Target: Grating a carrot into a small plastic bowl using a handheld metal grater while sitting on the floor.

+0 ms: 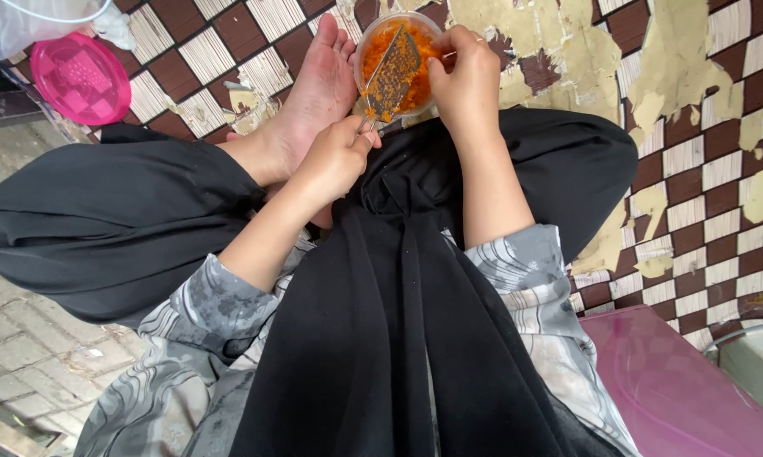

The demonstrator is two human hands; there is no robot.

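Left hand [335, 156] grips grater [392, 74] handle; right hand [464, 80] pinches carrot over bowl [366, 42]; knuckles could scrape as the piece shrinks

Your left hand [335, 161] and right hand [464, 80] are bare, with what may be a thin ring on the right, too small to confirm. Sleeves [530, 279] are grey with a pale swirl print, pushed up the forearms. A black garment [398, 338] covers your lap and legs. One bare foot [309, 101].

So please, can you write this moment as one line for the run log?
left hand: holds grater handle | right hand: at bowl rim, over grater | bowl: orange shreds | floor: checkered
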